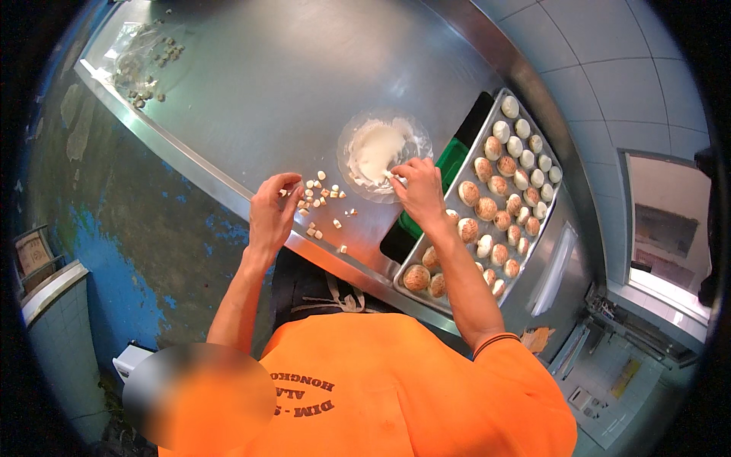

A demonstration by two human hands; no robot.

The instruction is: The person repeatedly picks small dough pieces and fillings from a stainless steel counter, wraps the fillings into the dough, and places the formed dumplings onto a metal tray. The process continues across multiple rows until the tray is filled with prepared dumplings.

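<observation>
My left hand [271,215] is at the table's front edge, thumb and fingertips closed on a small white stub-shaped piece. Beside it lie several similar small white pieces [324,193], some with brown ends, scattered on the steel table [251,99]. My right hand [420,192] pinches a small white piece over the right rim of a clear bowl [347,169]. White paste or powder [375,151] covers the bowl's bottom and streaks its sides; which of the two it is I cannot tell.
At the right, a metal tray [550,156] holds many round buns [485,208], some white and some brown-dusted, over a green and black object [452,160]. A clear plastic bag [133,65] with small brown pieces lies far left. A tiled wall [594,46] borders the table's right.
</observation>
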